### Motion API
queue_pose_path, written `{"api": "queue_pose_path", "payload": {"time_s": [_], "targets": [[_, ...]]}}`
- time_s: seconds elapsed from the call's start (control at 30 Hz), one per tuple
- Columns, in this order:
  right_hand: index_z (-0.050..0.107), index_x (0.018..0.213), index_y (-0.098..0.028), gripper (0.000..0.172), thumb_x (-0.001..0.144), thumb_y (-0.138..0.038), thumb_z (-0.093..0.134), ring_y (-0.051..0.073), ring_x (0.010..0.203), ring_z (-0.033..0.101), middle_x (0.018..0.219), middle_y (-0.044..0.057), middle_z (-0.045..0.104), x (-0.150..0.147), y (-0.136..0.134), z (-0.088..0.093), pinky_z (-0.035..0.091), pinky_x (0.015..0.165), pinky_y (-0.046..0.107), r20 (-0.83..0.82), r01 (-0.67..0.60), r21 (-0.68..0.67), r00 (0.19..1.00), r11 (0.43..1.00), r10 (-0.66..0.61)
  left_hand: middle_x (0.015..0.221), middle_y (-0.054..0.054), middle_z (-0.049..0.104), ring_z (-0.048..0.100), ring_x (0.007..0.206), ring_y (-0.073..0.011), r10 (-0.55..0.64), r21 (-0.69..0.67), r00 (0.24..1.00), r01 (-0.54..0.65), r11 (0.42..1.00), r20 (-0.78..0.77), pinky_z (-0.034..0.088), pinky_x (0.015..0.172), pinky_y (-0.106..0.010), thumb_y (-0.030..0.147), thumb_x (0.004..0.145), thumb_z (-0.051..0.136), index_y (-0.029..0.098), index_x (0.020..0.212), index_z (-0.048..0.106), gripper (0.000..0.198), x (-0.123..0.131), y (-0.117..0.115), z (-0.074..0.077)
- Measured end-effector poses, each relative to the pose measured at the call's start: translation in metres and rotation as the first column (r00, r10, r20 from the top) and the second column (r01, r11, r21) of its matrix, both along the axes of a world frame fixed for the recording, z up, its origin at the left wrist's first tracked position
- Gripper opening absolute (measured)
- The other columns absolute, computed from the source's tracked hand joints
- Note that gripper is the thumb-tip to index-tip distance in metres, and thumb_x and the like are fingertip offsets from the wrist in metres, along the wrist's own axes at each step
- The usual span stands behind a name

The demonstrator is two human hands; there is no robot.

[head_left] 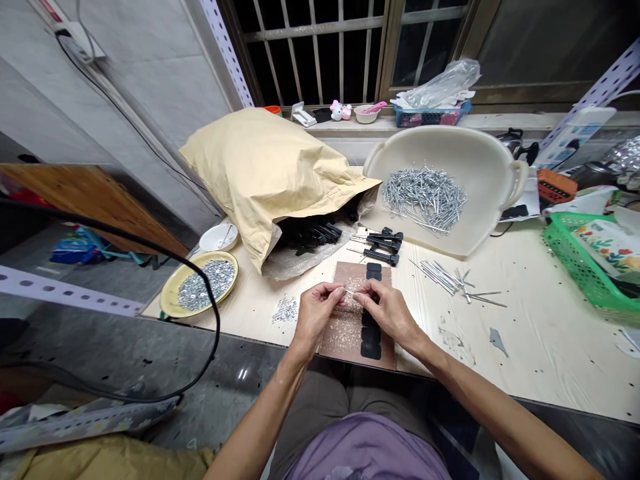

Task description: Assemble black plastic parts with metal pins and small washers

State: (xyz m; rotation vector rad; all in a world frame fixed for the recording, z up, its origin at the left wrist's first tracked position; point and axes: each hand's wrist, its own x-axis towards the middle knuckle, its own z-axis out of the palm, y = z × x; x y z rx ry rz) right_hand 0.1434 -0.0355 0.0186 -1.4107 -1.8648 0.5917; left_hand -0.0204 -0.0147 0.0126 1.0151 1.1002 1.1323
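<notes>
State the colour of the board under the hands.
The board is brown with pale specks; head view.

No text can be read. Marks on the white upright device (pixel 584 128) at the right and on the orange-and-black object (pixel 554 188) below it may be print, but are too small and blurred.
</notes>
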Motion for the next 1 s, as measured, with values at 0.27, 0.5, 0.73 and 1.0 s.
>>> {"api": "queue_pose_path", "payload": {"time_s": [0.27, 0.5, 0.73, 1.0], "targets": [[0.062, 0.093, -0.02, 0.018, 0.093, -0.03, 0.047, 0.015, 0.075, 0.057, 0.083, 0.003, 0.059, 0.007, -0.006, -0.006, 0.046, 0.068, 0.026, 0.064, -0.002, 0.079, 0.998, 0.997, -0.003, 0.075, -0.002, 0.068, 0.06, 0.06, -0.0104, 0.013, -0.008, 1.0, -0.013, 1.0, -0.018, 0.048, 0.063, -0.023, 0.033, 0.068, 0.074, 0.014, 0.084, 0.071, 0.025, 0.013, -0.001, -0.004], [0.063, 0.089, -0.021, 0.014, 0.09, -0.03, 0.052, 0.014, 0.079, 0.059, 0.087, 0.002, 0.062, 0.048, 0.0, -0.009, 0.045, 0.07, 0.026, 0.086, -0.039, 0.05, 0.996, 0.998, 0.035, 0.078, -0.002, 0.065, 0.058, 0.062, -0.0109, -0.096, -0.013, 0.988, 0.095, 0.995, -0.124, 0.047, 0.062, -0.023, 0.043, 0.077, 0.063, 0.015, 0.097, 0.071, 0.036, 0.028, -0.007, -0.008], [0.065, 0.089, -0.021, 0.021, 0.092, -0.033, 0.048, 0.012, 0.072, 0.057, 0.088, 0.002, 0.061, 0.097, 0.04, -0.026, 0.039, 0.055, 0.022, 0.381, -0.044, 0.106, 0.925, 0.993, 0.0, 0.069, 0.001, 0.052, 0.044, 0.049, -0.0073, -0.02, 0.058, 0.942, 0.043, 0.997, -0.336, 0.04, 0.049, -0.022, 0.047, 0.086, 0.048, 0.018, 0.114, 0.065, 0.043, 0.028, -0.009, -0.026], [0.063, 0.08, -0.019, 0.03, 0.096, -0.02, 0.037, 0.012, 0.07, 0.052, 0.074, 0.001, 0.058, 0.076, 0.016, -0.036, 0.04, 0.052, 0.022, 0.438, -0.364, 0.111, 0.853, 0.925, 0.283, 0.077, 0.0, 0.048, 0.049, 0.056, -0.0085, 0.144, 0.196, 0.874, -0.057, 0.979, -0.465, 0.044, 0.056, -0.023, 0.041, 0.092, 0.041, 0.021, 0.118, 0.059, 0.038, 0.031, -0.013, -0.038]]}}
